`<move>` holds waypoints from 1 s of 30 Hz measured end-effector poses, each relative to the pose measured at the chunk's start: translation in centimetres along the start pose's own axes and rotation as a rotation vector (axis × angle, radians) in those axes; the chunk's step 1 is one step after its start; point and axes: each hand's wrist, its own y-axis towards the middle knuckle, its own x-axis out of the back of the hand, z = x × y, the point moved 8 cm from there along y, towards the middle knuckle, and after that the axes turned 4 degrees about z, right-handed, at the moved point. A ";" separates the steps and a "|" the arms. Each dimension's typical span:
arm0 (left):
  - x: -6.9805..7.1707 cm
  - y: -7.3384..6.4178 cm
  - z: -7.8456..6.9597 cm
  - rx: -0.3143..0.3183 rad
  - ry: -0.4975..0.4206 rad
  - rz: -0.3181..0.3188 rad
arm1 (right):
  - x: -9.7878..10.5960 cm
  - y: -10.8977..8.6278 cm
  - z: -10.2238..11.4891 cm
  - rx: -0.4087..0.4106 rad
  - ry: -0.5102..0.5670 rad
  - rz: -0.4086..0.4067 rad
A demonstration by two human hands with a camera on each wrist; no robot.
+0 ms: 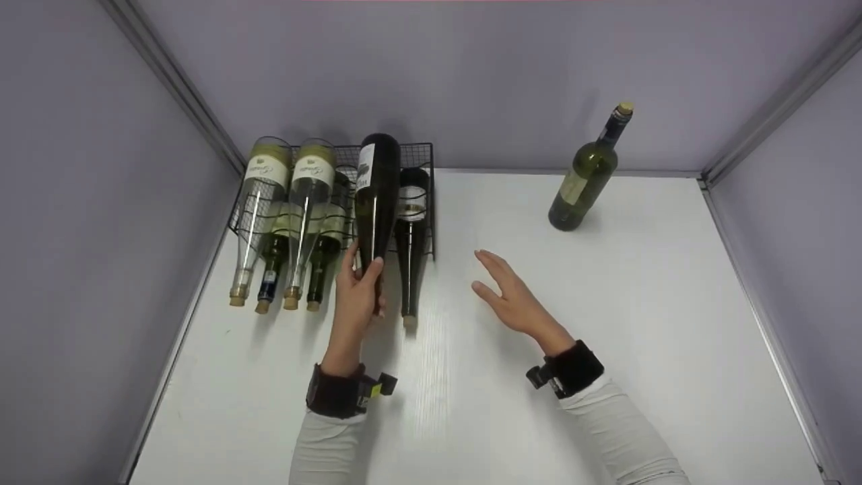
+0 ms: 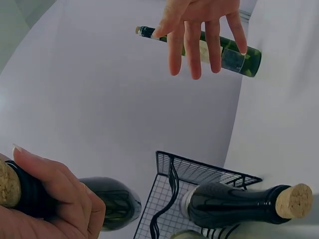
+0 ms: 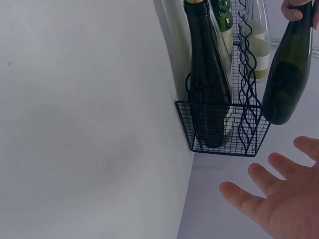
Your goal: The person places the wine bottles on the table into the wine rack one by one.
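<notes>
My left hand grips a dark wine bottle by its neck, base pointing away, over the black wire rack. In the right wrist view that bottle hangs above the rack's upper edge. Its cork shows beside the thumb in the left wrist view. A second dark bottle lies in the rack just to the right. My right hand is held in the air with fingers extended, holding nothing. Beyond it a green corked bottle stands upright on the white table.
Two clear bottles with cream labels, one clear bottle among them, lie on the rack's upper level. Below them are green bottles, including a green bottle. Corked necks jut toward me past the rack's front. Grey walls enclose the white table.
</notes>
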 end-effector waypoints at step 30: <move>3.9 4.0 1.4 -0.057 0.053 -0.012 | -2.6 1.1 1.1 0.033 -0.013 0.087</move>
